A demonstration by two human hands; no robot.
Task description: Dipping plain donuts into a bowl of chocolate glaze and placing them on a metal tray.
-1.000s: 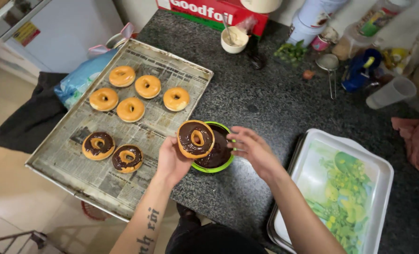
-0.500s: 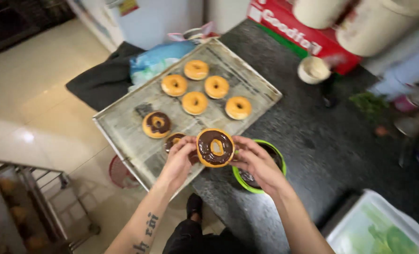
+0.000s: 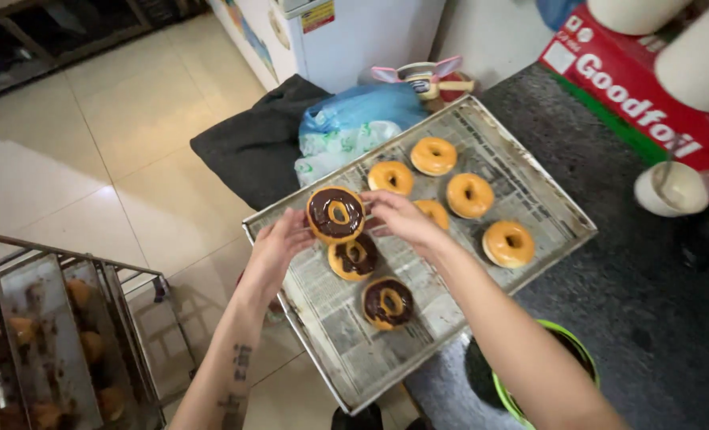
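Both hands hold one chocolate-glazed donut (image 3: 335, 213) just above the near left part of a metal tray (image 3: 546, 191) lined with newspaper. My left hand (image 3: 284, 247) grips its left edge and my right hand (image 3: 396, 219) its right edge. Two more chocolate-glazed donuts lie on the paper below it, one (image 3: 354, 258) right under the held donut and one (image 3: 387, 302) nearer me. Several plain orange-glazed donuts (image 3: 469, 195) sit farther back on the tray. A green bowl (image 3: 579, 350) of dark glaze stands on the counter by my right forearm, partly hidden by it.
The tray overhangs the dark stone counter (image 3: 657, 287). A small white cup (image 3: 671, 188) and a red box (image 3: 641, 103) stand at the back right. A blue plastic bag (image 3: 354, 127) lies past the tray, and a metal rack (image 3: 60, 342) with more donuts stands at lower left.
Both hands have carried the freshly coated donut from above the green bowl leftward over the tray. The camera has turned left, bringing the floor and rack into view.
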